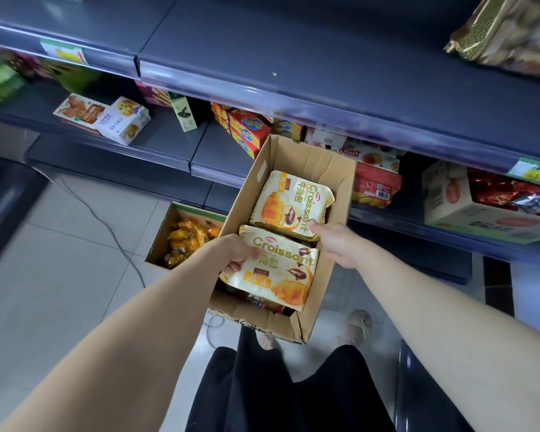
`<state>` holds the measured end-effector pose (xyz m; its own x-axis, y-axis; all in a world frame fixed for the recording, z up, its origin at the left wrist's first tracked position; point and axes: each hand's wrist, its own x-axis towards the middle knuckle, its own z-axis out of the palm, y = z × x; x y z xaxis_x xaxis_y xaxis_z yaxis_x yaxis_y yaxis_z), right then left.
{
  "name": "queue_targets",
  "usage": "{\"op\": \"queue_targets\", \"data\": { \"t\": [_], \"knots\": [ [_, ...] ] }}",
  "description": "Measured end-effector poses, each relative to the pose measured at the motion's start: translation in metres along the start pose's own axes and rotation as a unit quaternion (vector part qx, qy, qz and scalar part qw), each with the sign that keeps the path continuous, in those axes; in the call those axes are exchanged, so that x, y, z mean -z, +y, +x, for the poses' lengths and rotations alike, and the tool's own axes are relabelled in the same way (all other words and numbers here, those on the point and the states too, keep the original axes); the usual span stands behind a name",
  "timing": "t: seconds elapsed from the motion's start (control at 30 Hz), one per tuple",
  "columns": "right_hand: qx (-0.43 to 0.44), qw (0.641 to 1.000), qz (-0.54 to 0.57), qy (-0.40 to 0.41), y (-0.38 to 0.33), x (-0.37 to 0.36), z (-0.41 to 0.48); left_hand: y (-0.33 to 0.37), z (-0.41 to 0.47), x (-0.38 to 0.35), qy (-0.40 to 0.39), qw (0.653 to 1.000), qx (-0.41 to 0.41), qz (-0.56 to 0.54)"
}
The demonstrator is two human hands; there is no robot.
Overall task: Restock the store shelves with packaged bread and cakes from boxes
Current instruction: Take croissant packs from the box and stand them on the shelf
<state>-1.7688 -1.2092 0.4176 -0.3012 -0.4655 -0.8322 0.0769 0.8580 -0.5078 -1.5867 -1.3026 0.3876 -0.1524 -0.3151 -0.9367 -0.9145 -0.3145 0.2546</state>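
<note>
Croissant packs, two, in the open cardboard box (264,169) at frame centre: near pack (281,272) pinched by left grip (236,252), far pack (293,201) touched at its corner by right grip (334,241). Right fingers hidden behind the hand, closure impossible to tell. More packets underneath, mostly covered.

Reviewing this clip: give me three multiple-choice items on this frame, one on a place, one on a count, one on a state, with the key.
1. Where do the croissant packs lie?
A. in the open cardboard box
B. on the top shelf
C. on the floor tiles

2. How many croissant packs show their fronts?
A. one
B. two
C. four

3. What is the left hand doing?
A. hanging free
B. pressing the shelf
C. gripping the near pack

Key: 1 A, both lie inside the cardboard box. 2 B, the near pack and far pack. 3 C, the left hand closes on the near pack's edge; the right hand touches the far pack.
</note>
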Motion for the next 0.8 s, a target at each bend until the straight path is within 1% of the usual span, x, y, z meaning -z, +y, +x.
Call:
{"op": "queue_targets", "data": {
  "t": [0.07, 0.2, 0.27, 0.33, 0.43, 0.5, 0.6, 0.73, 0.8],
  "knots": [
    [-0.010, 1.000, 0.016, -0.007, -0.002, 0.002, -0.001, 0.000, 0.005, 0.003, 0.015, 0.999, -0.030, -0.010],
    [-0.029, 0.997, 0.072, -0.016, -0.007, 0.006, 0.000, 0.000, 0.001, 0.002, 0.085, 0.989, -0.111, -0.049],
    [-0.034, 0.995, 0.095, -0.016, -0.010, 0.007, 0.004, 0.001, -0.005, 0.001, 0.142, 0.979, -0.147, -0.017],
    [-0.038, 0.993, 0.108, -0.014, -0.013, 0.006, 0.011, 0.004, -0.013, 0.000, 0.168, 0.969, -0.179, -0.008],
    [-0.043, 0.990, 0.131, -0.010, -0.017, 0.008, 0.022, 0.007, -0.019, -0.002, 0.133, 0.968, -0.200, -0.069],
    [-0.051, 0.988, 0.147, -0.013, -0.018, 0.010, 0.031, 0.006, -0.023, 0.000, 0.118, 0.970, -0.195, -0.079],
    [-0.052, 0.985, 0.161, -0.015, -0.022, 0.010, 0.045, 0.004, -0.030, 0.015, 0.129, 0.969, -0.189, -0.091],
    [-0.036, 0.986, 0.165, -0.004, -0.019, 0.006, 0.076, -0.001, -0.041, 0.046, 0.148, 0.951, -0.213, -0.168],
    [-0.031, 0.989, 0.142, 0.012, -0.011, 0.004, 0.101, -0.004, -0.045, 0.057, 0.155, 0.943, -0.217, -0.197]
  ]
}}
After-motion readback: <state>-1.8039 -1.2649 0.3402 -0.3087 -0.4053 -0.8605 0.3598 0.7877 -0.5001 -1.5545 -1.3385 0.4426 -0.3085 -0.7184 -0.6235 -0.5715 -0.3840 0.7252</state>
